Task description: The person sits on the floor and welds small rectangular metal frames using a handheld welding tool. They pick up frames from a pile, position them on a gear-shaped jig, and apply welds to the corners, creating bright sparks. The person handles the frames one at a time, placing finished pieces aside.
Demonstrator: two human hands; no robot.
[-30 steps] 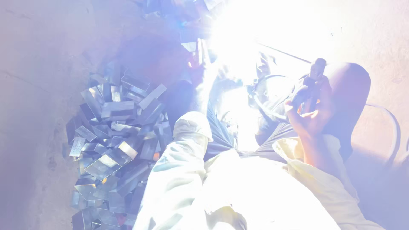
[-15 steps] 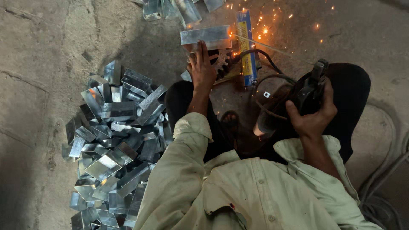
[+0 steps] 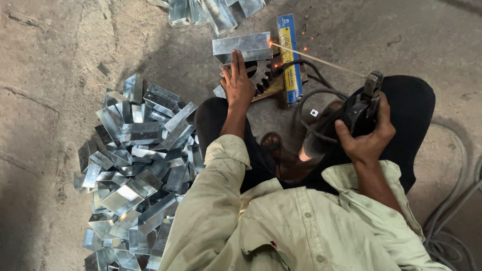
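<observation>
My left hand (image 3: 237,83) lies flat, fingers spread, against the near side of a shiny rectangular metal box piece (image 3: 242,46) on the floor. A toothed gear (image 3: 260,75) sits just right of that hand. My right hand (image 3: 365,135) grips a black welding electrode holder (image 3: 364,105). Its thin rod (image 3: 316,58) reaches left to the box piece's right end, where a few sparks glow.
A large heap of shiny metal box pieces (image 3: 135,170) lies at the left. More pieces (image 3: 206,10) lie at the top edge. A blue and yellow electrode packet (image 3: 289,55) rests by the gear. Cables (image 3: 452,221) run along the right floor.
The blinding arc glare of a second ago has died down to a few sparks. My left hand has settled against the box piece; the right hand still holds the electrode holder.
</observation>
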